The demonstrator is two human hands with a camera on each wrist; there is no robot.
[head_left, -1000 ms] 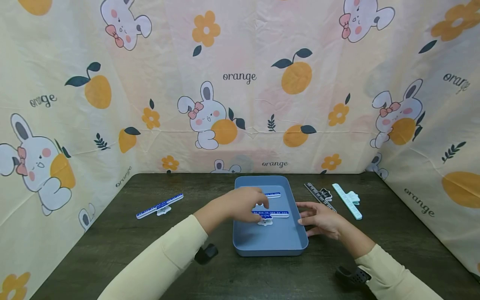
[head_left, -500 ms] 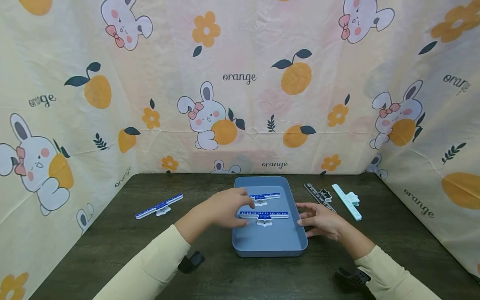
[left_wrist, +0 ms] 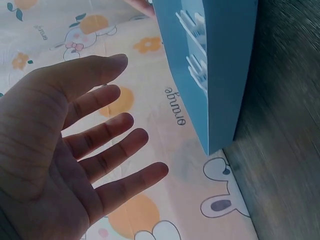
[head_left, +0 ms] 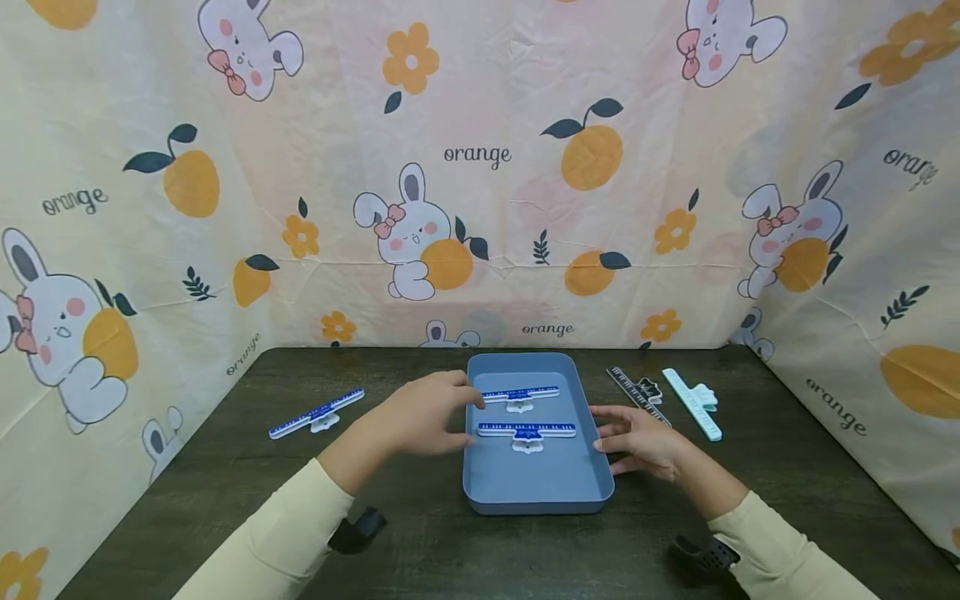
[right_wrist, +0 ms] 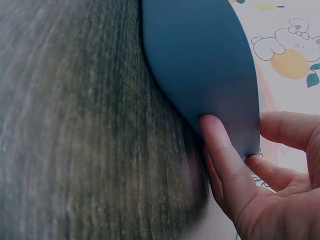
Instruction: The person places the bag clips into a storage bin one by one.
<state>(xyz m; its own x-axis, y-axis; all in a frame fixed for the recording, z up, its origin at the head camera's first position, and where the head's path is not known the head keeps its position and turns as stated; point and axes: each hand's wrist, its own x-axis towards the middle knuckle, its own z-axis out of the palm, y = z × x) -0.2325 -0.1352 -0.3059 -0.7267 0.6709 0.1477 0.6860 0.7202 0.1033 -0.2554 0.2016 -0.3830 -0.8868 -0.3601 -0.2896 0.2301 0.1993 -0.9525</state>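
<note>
In the head view a blue-grey tray (head_left: 540, 492) holds two blue-and-white ruler-shaped clips: a rear clip (head_left: 521, 396) and a front clip (head_left: 527, 432). My left hand (head_left: 427, 412) hovers at the tray's left edge, its fingers spread and holding nothing. The left wrist view shows this palm (left_wrist: 55, 165) bare, apart from the tray wall (left_wrist: 230, 75). My right hand (head_left: 645, 442) touches the tray's right side with extended fingers. In the right wrist view its fingertips (right_wrist: 215, 127) lie against the outer wall (right_wrist: 200, 60) and at the rim.
On the dark wooden table (head_left: 420, 550) another blue ruler clip (head_left: 317, 414) lies left of the tray. Right of it are a black ruler clip (head_left: 637, 393), partly behind my right hand, and a mint ruler clip (head_left: 693, 404). A patterned cloth (head_left: 510, 208) hangs behind.
My left hand has drawn back leftward from over the tray, uncovering the two blue clips there. The right hand stays at the tray's right side.
</note>
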